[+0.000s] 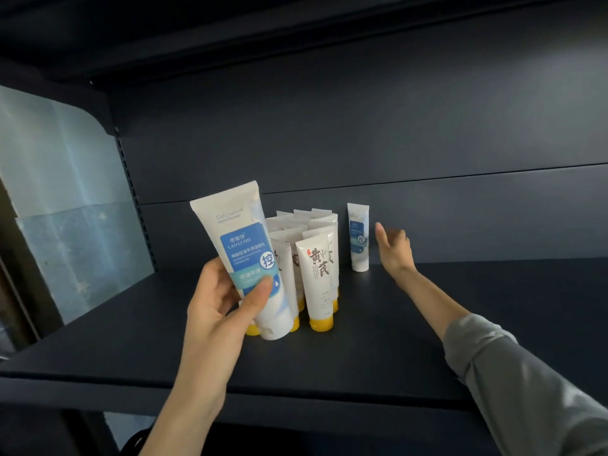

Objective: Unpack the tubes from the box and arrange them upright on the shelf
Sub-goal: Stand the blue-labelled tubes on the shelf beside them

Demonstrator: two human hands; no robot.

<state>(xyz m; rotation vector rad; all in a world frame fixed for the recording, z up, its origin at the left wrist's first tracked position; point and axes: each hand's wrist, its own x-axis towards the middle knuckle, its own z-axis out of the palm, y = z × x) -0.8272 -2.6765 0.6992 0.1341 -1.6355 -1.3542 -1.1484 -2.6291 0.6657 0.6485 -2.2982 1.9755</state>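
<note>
My left hand (218,301) grips a white tube with a blue label (243,255), cap down and tilted, above the front of the dark shelf (378,324). Behind it stands a cluster of several white tubes with yellow caps (317,274), upright on their caps. A second blue-label tube (358,236) stands upright alone at the back, to the right of the cluster. My right hand (394,248) is just right of that lone tube, fingers relaxed, apart from it and holding nothing. The box is not in view.
The shelf's dark back wall (362,143) rises behind the tubes. A translucent side panel (72,199) closes the left end. Another dark shelf (230,34) hangs overhead. The shelf's front edge (263,386) runs across the lower frame.
</note>
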